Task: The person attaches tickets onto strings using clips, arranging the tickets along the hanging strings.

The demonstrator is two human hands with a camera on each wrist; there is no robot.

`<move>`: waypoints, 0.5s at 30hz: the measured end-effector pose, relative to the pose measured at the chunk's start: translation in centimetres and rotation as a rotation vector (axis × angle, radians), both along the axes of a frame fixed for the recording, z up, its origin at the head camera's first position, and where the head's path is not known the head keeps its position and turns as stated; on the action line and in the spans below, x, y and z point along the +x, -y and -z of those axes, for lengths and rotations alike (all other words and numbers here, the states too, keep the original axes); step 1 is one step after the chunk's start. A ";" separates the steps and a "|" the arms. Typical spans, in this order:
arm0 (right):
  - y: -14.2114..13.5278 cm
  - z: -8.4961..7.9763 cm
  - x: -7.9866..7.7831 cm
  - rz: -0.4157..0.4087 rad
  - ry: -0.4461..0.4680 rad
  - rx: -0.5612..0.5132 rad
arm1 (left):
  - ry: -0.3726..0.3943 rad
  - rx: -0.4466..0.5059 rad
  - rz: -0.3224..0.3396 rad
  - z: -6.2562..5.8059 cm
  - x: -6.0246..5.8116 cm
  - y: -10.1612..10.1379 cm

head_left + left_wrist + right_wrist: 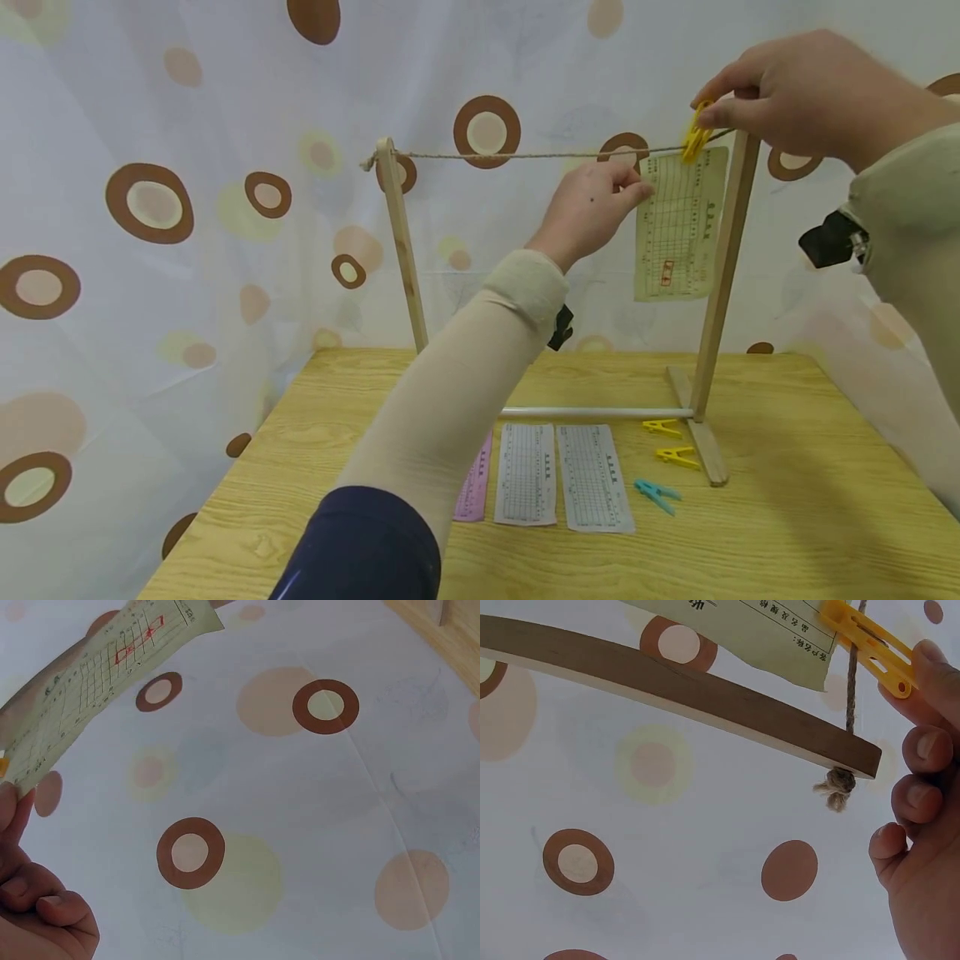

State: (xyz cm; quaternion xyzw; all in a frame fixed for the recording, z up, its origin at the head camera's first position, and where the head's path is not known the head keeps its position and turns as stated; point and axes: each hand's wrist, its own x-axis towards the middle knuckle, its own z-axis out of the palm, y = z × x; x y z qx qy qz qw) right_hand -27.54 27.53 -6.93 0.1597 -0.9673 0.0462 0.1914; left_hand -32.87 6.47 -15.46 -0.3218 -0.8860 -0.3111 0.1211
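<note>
A yellow-green printed slip [678,225] with a red stamp hangs at the right end of a rope [517,156]. Its upper left corner is pinched between thumb and finger of my left hand [588,204]; the left wrist view shows this hand [45,900] at the slip's edge. My right hand [817,96] pinches a yellow clothespin [697,133] by its handles. In the right wrist view the clothespin [870,645] straddles the rope and the top edge of the slip [780,637]. Whether its jaws press fully on the paper cannot be told.
The rope runs between two wooden posts [726,275] joined low down by a white rod [592,412]. On the wooden table [810,517] lie two white slips [527,475], a pink slip [472,487], two yellow clothespins [677,457] and a blue one [657,493]. A patterned curtain hangs behind.
</note>
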 end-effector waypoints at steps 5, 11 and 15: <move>0.0 0.4 0.0 -0.035 -0.026 0.050 | -0.001 0.016 0.005 0.2 0.0 0.2; 0.0 0.8 0.2 -0.043 -0.099 0.080 | 0.012 0.021 -0.007 0.4 0.0 0.4; 0.1 1.1 0.2 -0.054 -0.152 0.096 | 0.021 0.033 -0.011 0.5 0.0 0.6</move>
